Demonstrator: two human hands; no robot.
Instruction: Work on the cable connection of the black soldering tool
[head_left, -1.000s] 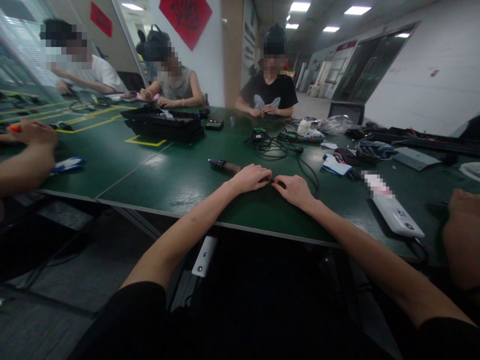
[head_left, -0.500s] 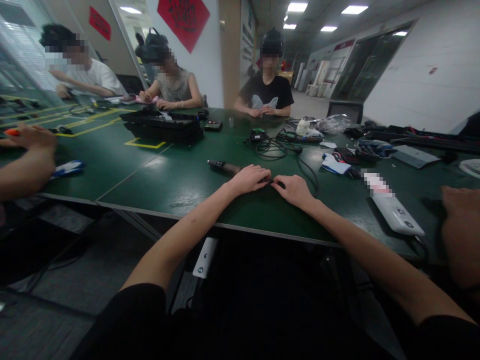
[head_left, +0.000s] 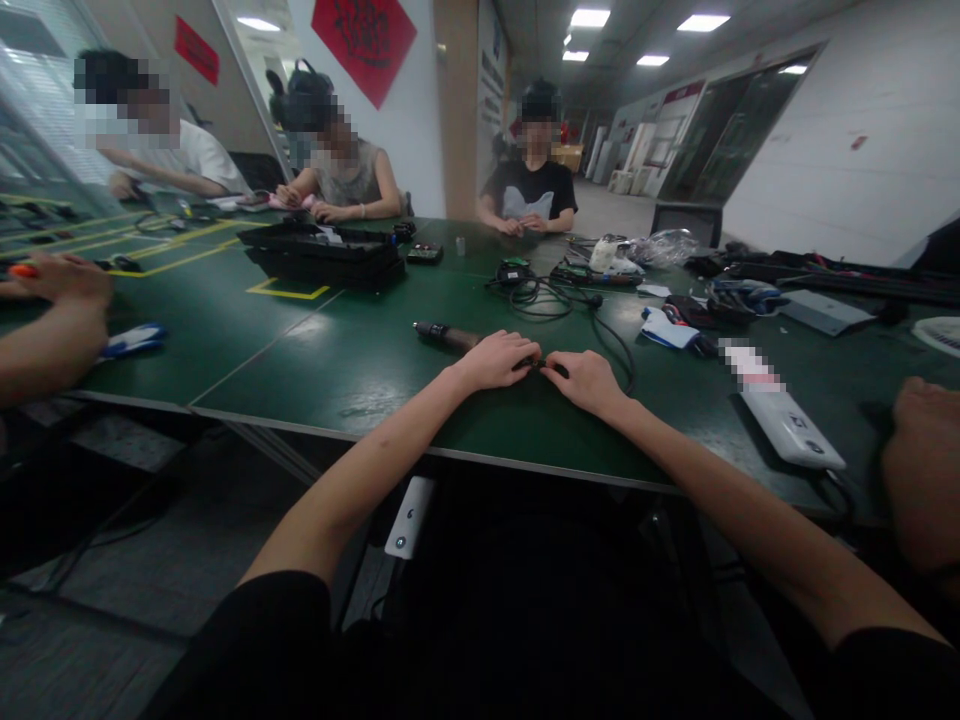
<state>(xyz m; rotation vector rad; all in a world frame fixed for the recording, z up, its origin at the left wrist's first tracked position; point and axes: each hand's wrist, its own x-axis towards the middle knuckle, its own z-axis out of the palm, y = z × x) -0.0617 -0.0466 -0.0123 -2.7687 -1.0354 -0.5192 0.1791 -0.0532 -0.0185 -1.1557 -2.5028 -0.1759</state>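
Note:
Over the green table (head_left: 360, 370), near its front edge, my left hand (head_left: 504, 358) and my right hand (head_left: 589, 380) almost meet. Both have their fingertips closed on a small dark piece (head_left: 537, 364), mostly covered by the fingers, so its kind cannot be made out. Just left of my left hand lies a dark pen-shaped electric screwdriver (head_left: 442, 334), its tip pointing left and its rear end partly behind the hand. A black cable (head_left: 540, 295) lies coiled beyond my hands, one strand running down close to my right hand.
A black tray-like casing (head_left: 322, 255) stands at the back left. A white device (head_left: 784, 415) lies to the right, near a co-worker's arm (head_left: 922, 470). At left, another person's hand (head_left: 67, 280) is by blue-and-white gloves (head_left: 135, 340). Several people sit across the table.
My hands stay in nearly the same place, with the fingertips shifting slightly around the small dark piece. The whole view has moved a little.

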